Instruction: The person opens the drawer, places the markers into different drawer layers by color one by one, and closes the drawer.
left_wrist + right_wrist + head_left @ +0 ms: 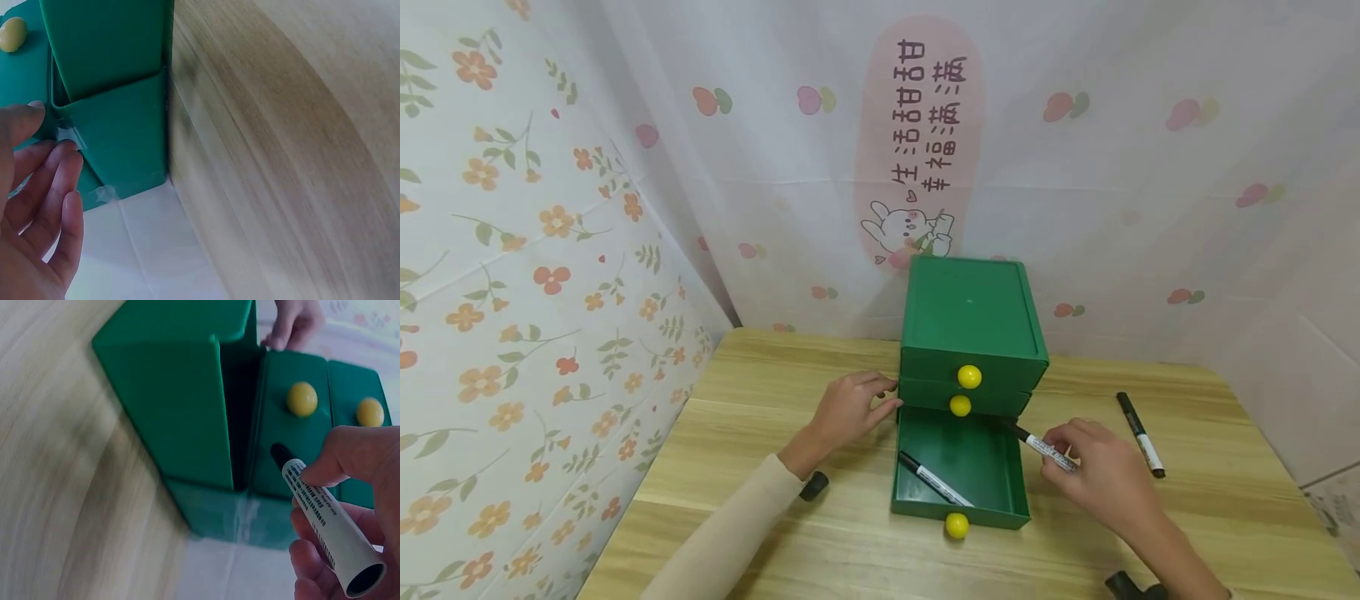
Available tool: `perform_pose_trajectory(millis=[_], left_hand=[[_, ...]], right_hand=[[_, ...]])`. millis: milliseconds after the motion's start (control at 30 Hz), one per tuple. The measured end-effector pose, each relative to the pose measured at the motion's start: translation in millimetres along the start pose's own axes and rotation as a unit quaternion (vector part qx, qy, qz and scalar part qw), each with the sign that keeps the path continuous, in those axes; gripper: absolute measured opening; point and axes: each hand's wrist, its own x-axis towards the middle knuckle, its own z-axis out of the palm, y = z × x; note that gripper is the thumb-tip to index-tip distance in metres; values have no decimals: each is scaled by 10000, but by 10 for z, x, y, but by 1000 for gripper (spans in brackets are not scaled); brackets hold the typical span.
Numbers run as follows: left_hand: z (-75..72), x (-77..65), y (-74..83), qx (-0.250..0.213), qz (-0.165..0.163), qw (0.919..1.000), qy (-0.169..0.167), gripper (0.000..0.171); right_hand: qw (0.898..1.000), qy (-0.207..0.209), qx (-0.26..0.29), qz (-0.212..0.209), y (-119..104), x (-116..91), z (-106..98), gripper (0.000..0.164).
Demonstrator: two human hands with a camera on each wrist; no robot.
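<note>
A green drawer unit (973,304) with yellow knobs stands on the table, its bottom drawer (957,450) pulled out. Inside that drawer lies one black-and-white marker (936,479). My right hand (1101,471) pinches another marker (1048,452) between thumb and fingers, its black cap pointing at the drawer's right edge. In the right wrist view this marker (328,528) is in front of the drawer fronts. At the unit's left side, my left hand (853,408) touches the casing with its fingertips; the left wrist view shows its fingers (47,200) loosely bent beside clear tape.
A third marker (1141,435) lies on the wooden table (760,392) to the right of the unit. Small black objects show near the left forearm (814,486) and the right forearm (1131,586). Printed curtains hang behind and at the left.
</note>
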Motion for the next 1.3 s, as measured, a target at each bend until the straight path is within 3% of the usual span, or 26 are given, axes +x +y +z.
perform_pose_trajectory(millis=[200,367,500,700,933,1133,1300], left_hand=[[0,19,5,123,81,9999,-49,26],[-9,36,1,195,193,9996,-84,28],[-14,50,-25,381,545,9978,0,29],[-37,72,-69,1211,1189,9855,45,30],[-73,92,-57,1958,1532,9686,-93,31],[-90,92,-59,2287,1744,9576,-145,29],[-76,83,-77,2309,1800,9561,-122,26]], right_hand=[[9981,77,0,-608,-154,125,100,18],[9962,-343,-109,-796,-324,245,139,15],[9921,-667,-260,-1029,-444,344,176,13],[9851,-1012,-447,-1318,-590,476,227,13],[9781,-1217,-584,-1587,-706,568,294,15],[9717,-1266,-739,-1853,-758,627,387,15],[9706,-1378,-725,-1835,-789,649,416,18]])
